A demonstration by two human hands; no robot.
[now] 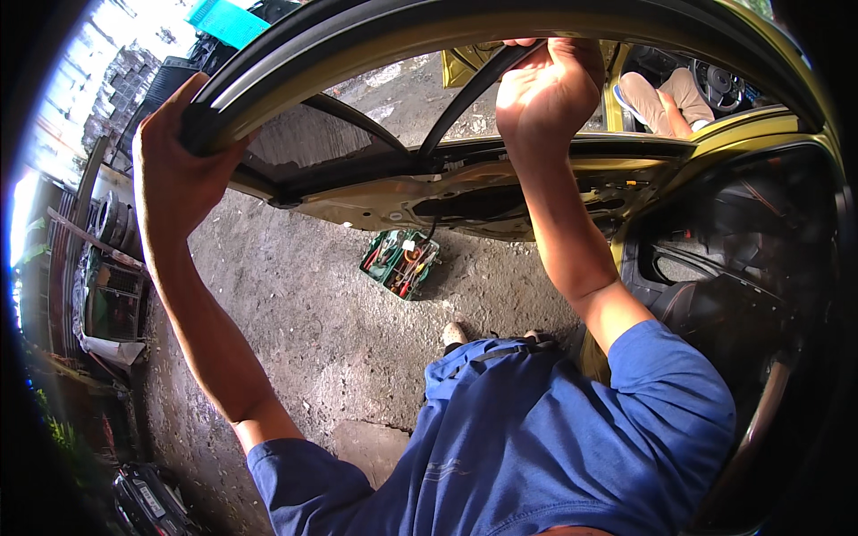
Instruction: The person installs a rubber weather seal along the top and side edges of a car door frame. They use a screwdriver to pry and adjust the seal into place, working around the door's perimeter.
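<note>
An open car door with a gold-painted window frame (429, 57) fills the upper part of the view. My left hand (181, 164) grips the frame's upper corner, with the thumb on its outer side. A black window divider bar (459, 104) slants up from the door sill to the top of the frame. Around its upper end my right hand (551, 94) is closed, its fingertips partly hidden by the frame. Dark quarter glass (308, 134) sits beside the bar. Below, the door's inner panel (395, 201) is bare metal with dark openings.
A green toolbox (365, 269) full of hand tools stands on the rough ground under the door. Another person's legs (653, 100) show beside a steering wheel (720, 84). The car's dark interior (724, 221) is at right. Stacked tyres (110, 218) and a wire cage (117, 288) stand at left.
</note>
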